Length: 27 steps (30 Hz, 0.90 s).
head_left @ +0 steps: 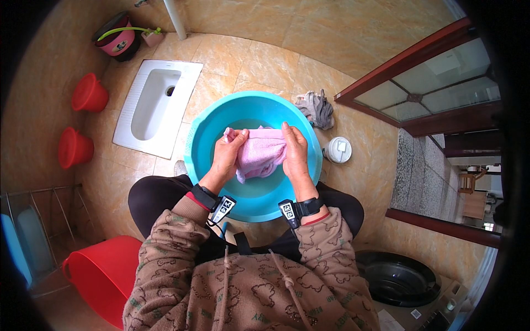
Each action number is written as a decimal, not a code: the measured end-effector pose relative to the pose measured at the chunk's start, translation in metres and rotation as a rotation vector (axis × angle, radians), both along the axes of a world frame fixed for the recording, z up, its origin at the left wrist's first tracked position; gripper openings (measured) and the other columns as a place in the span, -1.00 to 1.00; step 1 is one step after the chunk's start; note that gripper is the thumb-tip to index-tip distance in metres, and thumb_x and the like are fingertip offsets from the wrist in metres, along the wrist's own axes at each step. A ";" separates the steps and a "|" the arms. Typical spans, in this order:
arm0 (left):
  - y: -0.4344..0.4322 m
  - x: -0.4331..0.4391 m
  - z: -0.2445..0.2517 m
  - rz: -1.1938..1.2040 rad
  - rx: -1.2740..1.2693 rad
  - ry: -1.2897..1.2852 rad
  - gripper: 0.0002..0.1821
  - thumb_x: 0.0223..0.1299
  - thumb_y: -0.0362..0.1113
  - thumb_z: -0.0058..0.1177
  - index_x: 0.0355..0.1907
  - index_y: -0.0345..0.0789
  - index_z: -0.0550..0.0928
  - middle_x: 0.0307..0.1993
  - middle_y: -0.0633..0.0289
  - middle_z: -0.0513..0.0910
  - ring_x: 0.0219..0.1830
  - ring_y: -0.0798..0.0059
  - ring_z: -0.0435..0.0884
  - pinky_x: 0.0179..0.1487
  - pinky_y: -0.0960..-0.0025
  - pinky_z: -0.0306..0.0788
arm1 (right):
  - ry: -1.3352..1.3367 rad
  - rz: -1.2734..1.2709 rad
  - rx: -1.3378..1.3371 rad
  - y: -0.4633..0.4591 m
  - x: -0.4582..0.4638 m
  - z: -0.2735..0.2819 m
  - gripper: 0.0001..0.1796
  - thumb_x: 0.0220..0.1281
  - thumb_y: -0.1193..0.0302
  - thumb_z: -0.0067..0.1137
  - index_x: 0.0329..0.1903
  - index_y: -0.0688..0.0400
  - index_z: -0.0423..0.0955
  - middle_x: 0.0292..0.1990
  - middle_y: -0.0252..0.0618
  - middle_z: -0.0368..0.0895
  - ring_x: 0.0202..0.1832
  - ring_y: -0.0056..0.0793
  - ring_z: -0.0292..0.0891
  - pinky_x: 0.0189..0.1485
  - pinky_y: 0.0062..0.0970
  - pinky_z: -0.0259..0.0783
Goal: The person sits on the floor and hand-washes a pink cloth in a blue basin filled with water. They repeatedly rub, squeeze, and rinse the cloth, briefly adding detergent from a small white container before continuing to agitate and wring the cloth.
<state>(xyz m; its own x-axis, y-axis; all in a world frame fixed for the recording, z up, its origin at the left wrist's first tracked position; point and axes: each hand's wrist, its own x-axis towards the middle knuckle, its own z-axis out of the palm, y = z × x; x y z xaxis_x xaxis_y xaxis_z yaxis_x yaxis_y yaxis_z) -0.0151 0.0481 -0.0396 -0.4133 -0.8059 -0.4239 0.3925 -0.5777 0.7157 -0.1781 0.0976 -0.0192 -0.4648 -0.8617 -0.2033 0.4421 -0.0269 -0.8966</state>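
A pink towel-like cloth point(261, 149) is stretched between my two hands above a round turquoise plastic basin point(203, 165). Its left top corner is gripped by my left hand point(227, 154), with the thumb on top. My right hand point(295, 149) pinches the right end, thumb pointing away from me. The lower part of the cloth hangs bunched over the water point(248, 188) in the basin; whether it touches the water cannot be told. Both wrists carry black straps with small devices.
Crumpled grey cloths point(316, 109) and a white lidded tub point(338, 149) stand right of the basin. A squat toilet point(157, 107), red buckets point(89, 93) and a large red tub point(107, 273) are at left. A glazed door point(414, 95) opens at right, above a washing machine point(397, 277).
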 end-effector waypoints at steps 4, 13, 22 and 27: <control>0.000 -0.004 -0.014 0.119 0.136 0.057 -0.83 0.34 -0.23 0.08 -0.29 -0.29 0.56 -0.37 0.33 0.59 -0.33 0.58 0.56 -0.25 0.49 0.43 | 0.179 0.053 0.101 0.003 0.030 0.013 -0.71 0.37 0.29 0.13 -0.45 0.18 0.46 -0.47 -0.48 0.46 -0.40 -0.76 0.31 -0.36 -0.62 0.29; 0.055 -0.017 -0.032 -0.122 0.433 -0.070 -0.62 0.46 -0.05 -0.25 -0.10 -0.29 0.55 -0.24 0.26 0.63 -0.21 0.48 0.59 -0.08 0.30 0.48 | 1.047 0.014 0.133 0.011 0.060 -0.010 -0.55 0.26 0.32 0.17 -0.70 0.25 0.33 -0.76 -0.04 0.34 -0.71 -0.16 0.37 -0.62 -0.24 0.21; 0.016 -0.003 -0.049 -0.056 0.345 0.128 -0.72 0.40 -0.11 -0.11 -0.46 -0.13 0.44 -0.57 0.32 0.51 -0.55 0.45 0.45 -0.46 0.28 0.33 | 1.238 0.142 -0.166 0.034 0.088 -0.017 -0.66 0.19 0.37 0.18 -0.65 0.15 0.32 -0.68 -0.05 0.43 -0.61 -0.06 0.45 -0.55 -0.17 0.30; 0.055 -0.019 -0.050 0.005 0.450 -0.047 -0.68 0.43 -0.06 -0.21 -0.27 -0.21 0.57 -0.37 0.27 0.64 -0.35 0.43 0.59 -0.31 0.31 0.47 | 1.133 0.113 0.145 0.024 0.068 -0.023 -0.58 0.30 0.25 0.10 -0.67 0.15 0.36 -0.67 -0.03 0.46 -0.61 -0.04 0.48 -0.59 -0.14 0.29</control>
